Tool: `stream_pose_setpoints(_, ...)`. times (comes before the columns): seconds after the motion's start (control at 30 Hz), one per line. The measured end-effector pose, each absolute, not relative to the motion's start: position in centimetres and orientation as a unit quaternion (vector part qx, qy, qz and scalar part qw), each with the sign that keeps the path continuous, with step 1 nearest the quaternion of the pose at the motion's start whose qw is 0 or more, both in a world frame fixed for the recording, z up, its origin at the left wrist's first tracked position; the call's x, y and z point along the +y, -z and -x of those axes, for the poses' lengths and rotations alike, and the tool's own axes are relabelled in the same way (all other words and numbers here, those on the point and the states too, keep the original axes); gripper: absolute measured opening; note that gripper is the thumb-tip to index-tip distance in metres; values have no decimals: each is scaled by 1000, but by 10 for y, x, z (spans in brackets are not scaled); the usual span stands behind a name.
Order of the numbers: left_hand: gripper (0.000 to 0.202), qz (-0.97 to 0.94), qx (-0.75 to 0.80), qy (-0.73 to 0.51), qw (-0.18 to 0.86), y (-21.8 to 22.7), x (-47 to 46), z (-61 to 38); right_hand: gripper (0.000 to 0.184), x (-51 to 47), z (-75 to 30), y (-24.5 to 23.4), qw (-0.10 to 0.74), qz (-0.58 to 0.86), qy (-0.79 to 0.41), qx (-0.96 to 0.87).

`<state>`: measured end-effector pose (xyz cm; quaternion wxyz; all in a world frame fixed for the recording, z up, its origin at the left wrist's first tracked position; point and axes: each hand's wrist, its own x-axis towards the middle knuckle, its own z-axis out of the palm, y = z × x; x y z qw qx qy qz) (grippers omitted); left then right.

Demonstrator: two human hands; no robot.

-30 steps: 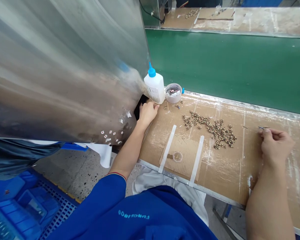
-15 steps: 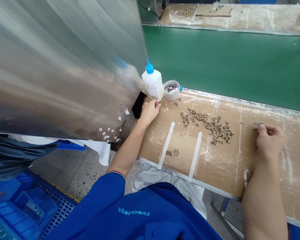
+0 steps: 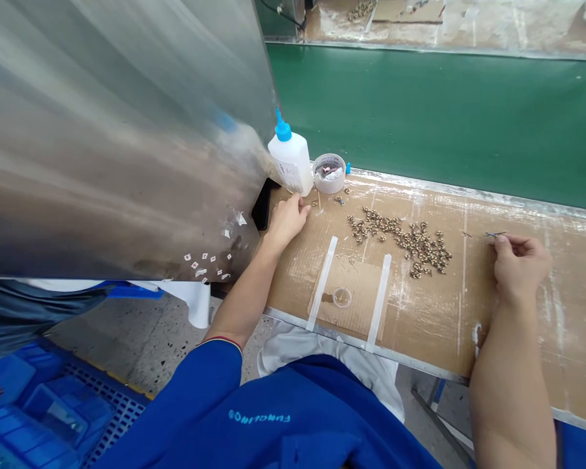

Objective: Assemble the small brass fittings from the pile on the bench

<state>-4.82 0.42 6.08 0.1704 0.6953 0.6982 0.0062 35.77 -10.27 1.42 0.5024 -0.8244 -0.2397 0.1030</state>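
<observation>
My right hand (image 3: 521, 264) rests low over the cardboard on the right. Its thumb and forefinger are pinched at a thin dark piece (image 3: 495, 234), too small to name surely. A similar thin bit (image 3: 467, 234) lies just left of it. On the left, my left hand (image 3: 289, 220) is closed with fingers curled, by the foot of a white squeeze bottle (image 3: 293, 163) with a blue nozzle; anything inside its fingers is hidden. A thin stick (image 3: 320, 200) lies close to those fingers. Between my hands spreads a pile of small brass-coloured metal parts (image 3: 422, 247).
A tape roll (image 3: 329, 184) holding scraps stands beside the bottle. Nearer me, a small clear round dish (image 3: 342, 298) sits on a taped cardboard piece (image 3: 356, 319). A dark phone-like slab (image 3: 262, 207) leans by the metal panel (image 3: 127, 143). Beyond runs a green belt (image 3: 434, 124).
The whole view has shifted slightly as my head moved. Both hands keep nearly the same places and closed shapes, and the parts lie as before.
</observation>
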Motion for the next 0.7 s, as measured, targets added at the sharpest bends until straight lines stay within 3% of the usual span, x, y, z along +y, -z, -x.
stream_pose_setpoints(0.3, 27, -664, 729, 0, 169, -64, 5, 56, 7, -104, -361, -13, 479, 834, -100, -257)
stream_pose_setpoints(0.7, 42, -675, 716, 31, 176, -79, -7, 51, 7, -108, -358, -21, 449, 849, -100, -260)
